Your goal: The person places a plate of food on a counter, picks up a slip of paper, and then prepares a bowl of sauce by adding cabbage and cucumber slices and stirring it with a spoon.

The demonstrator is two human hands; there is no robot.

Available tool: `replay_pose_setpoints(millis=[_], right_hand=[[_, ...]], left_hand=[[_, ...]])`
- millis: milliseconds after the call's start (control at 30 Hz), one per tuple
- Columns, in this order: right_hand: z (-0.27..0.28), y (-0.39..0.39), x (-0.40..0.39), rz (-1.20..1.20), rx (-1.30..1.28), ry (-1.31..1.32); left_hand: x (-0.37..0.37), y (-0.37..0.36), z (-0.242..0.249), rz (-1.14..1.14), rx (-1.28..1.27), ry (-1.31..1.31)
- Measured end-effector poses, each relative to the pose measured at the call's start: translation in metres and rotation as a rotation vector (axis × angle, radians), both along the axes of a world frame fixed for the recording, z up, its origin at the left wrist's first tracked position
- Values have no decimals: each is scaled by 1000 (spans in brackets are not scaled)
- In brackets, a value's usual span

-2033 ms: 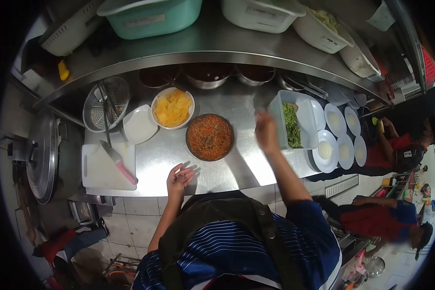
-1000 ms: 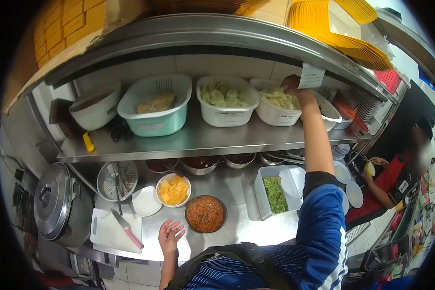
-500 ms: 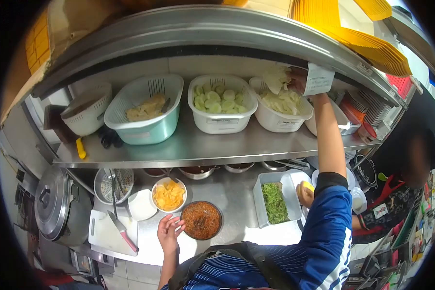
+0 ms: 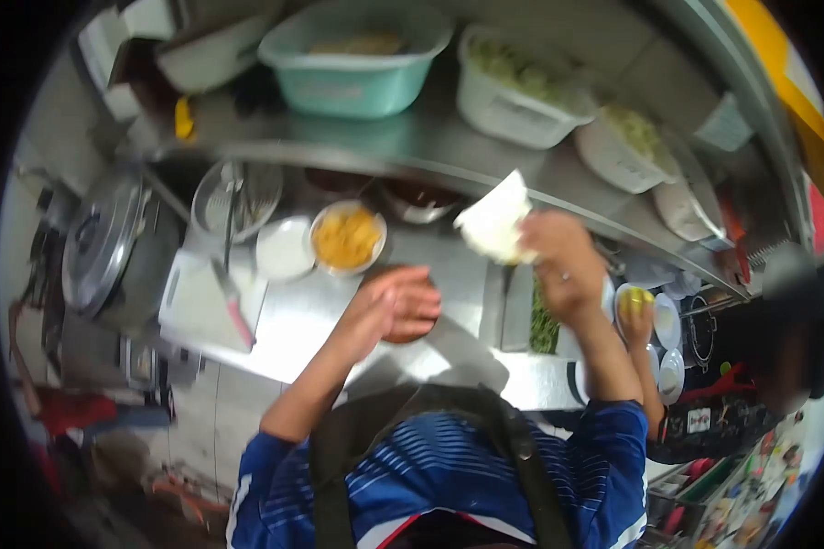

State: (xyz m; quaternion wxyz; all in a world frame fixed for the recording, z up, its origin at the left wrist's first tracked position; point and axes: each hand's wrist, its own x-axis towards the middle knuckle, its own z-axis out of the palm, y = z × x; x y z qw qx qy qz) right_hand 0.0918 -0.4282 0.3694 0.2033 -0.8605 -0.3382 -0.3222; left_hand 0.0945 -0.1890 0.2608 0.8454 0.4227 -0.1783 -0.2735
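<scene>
My right hand [image 4: 566,265] grips a pale cabbage leaf [image 4: 494,224] by its edge, holding it up over the steel counter in front of the shelf. Blur softens the leaf's outline. My left hand [image 4: 392,309] is stretched out, palm turned inward, with nothing in it. It hovers over the round dish of red-brown chili mix [image 4: 403,336], hiding most of it. Just behind that hand stands a white bowl of orange chips [image 4: 346,238]. Beneath my right forearm sits a clear container of chopped greens [image 4: 545,325], partly covered by the arm.
On the shelf above stand a teal basin [image 4: 352,87], a white basket of cucumber slices [image 4: 517,96] and a basket of pale leaves [image 4: 627,151]. At left lie a cutting board [image 4: 197,297] and knife [image 4: 235,316], beside a large pot [image 4: 105,242]. A co-worker's hand [image 4: 641,320] holds something yellow at right.
My right hand has come down from the leaf basket on the shelf, bringing the cabbage leaf over the counter. My left hand has moved right, over the chili dish. The view has shifted lower.
</scene>
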Motion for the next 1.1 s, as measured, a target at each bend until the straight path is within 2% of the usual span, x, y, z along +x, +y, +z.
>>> replay_pose_setpoints(millis=[67,100,167,233,300,333,400,467,533,600,667,733,800,867,900,933,1000,1100], right_hand=[[-65,29,-16,150,-68,81],[-96,39,-21,219,-14,150],[-133,52,-30,168,17,321],[-164,60,-31,147,57,431],[-190,67,-24,38,492,660],[-199,71,-18,35,497,658],[-215,79,-1,-65,1053,970],[-239,77,28,-44,1013,991],[-259,75,55,-11,965,1015],[-274,75,74,-135,828,1005],[-290,78,82,-139,853,957],[-306,77,85,-299,698,857],[-319,75,84,-375,642,808],[-322,73,80,-454,587,766],[-317,73,77,-477,414,620],[-311,73,74,-495,240,474],[-304,76,71,-533,220,503],[-292,79,72,-569,210,484]], left_hand=[[3,0,-11,44,-46,158],[4,3,-24,72,-35,204],[14,6,-62,189,332,-33],[15,10,-91,260,396,12],[25,13,-123,311,458,30],[32,12,-137,329,548,-31],[47,11,-154,335,639,-96],[65,6,-157,264,852,-340],[81,0,-152,295,888,-410],[94,-3,-154,434,992,-545],[99,-7,-158,460,1054,-633],[94,-13,-162,537,1236,-823],[81,-14,-168,550,1225,-898],[61,-16,-172,602,1276,-1107],[50,-17,-178,487,1381,-1072],[45,-18,-183,477,1380,-1068],[37,-19,-192,458,1485,-1107],[38,-18,-200,400,1485,-1053]])
